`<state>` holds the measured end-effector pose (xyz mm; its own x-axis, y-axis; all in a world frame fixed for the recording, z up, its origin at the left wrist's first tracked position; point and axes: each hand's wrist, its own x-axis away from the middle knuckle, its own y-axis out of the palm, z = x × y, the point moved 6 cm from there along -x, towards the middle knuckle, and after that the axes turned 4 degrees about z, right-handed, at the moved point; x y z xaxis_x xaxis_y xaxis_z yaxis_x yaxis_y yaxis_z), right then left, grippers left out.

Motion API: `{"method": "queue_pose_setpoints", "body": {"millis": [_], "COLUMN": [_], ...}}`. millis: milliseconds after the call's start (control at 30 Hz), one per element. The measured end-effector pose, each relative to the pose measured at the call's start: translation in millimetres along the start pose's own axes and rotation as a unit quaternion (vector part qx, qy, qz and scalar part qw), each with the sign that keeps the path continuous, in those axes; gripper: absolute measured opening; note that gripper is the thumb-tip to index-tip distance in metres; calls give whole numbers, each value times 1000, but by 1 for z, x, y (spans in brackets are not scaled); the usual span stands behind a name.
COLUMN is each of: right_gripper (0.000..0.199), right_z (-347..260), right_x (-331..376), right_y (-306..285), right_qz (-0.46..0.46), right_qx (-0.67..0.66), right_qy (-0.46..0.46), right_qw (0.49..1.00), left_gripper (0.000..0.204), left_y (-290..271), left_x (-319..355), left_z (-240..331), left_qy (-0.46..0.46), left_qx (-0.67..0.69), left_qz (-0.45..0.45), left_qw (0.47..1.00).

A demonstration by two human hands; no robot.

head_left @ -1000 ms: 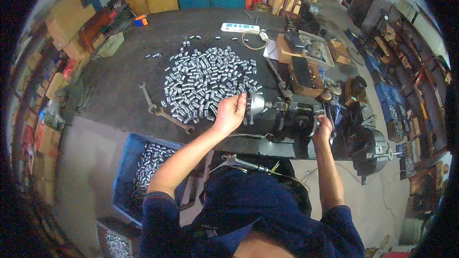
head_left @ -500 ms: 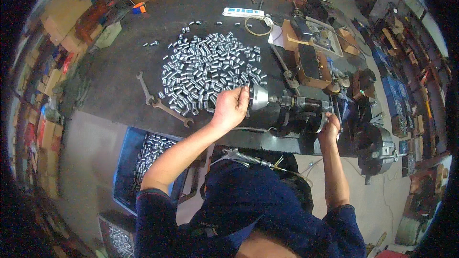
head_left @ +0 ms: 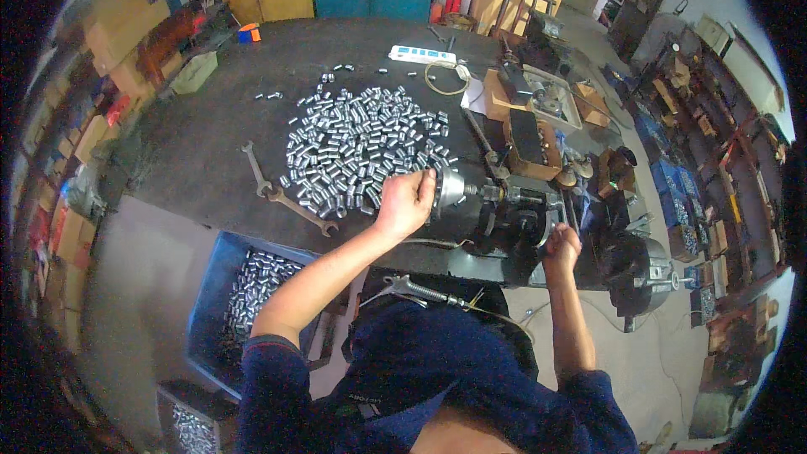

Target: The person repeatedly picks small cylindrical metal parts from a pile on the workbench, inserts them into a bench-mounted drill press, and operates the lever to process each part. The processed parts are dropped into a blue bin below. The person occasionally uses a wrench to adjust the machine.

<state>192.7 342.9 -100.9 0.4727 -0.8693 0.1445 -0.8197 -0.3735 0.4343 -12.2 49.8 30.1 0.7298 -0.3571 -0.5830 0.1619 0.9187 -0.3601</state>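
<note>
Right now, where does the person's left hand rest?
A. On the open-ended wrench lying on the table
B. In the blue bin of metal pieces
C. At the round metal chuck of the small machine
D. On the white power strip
C: the left hand is pressed against the round metal chuck of the small machine, beside the heap of small metal cylinders; the wrench lies apart.

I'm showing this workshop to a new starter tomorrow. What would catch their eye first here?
Probably the heap of small shiny metal cylinders spread over the dark workbench. Next, the left hand at the chuck of a small dark machine, the right hand at its other end.
</note>
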Motion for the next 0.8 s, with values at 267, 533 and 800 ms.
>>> {"method": "queue_pose_setpoints", "body": {"millis": [267, 533, 800], "right_gripper": [23, 18, 26], "right_z": [-95, -109, -87], "right_x": [40, 14, 55], "right_y": [56, 89, 47], "right_qz": [-116, -63, -87], "right_qx": [-61, -39, -71], "right_qy": [-65, -105, -113], "right_qw": [989, 992, 987], "left_gripper": [30, 35, 39], "left_y": [2, 5, 8], "left_x": [-1, 1, -4], "left_z": [7, 0, -7], "left_qy": [18, -21, -74], "left_qx": [2, 5, -1], "left_qz": [-10, -21, -73], "left_qw": [1000, 1000, 995]}}
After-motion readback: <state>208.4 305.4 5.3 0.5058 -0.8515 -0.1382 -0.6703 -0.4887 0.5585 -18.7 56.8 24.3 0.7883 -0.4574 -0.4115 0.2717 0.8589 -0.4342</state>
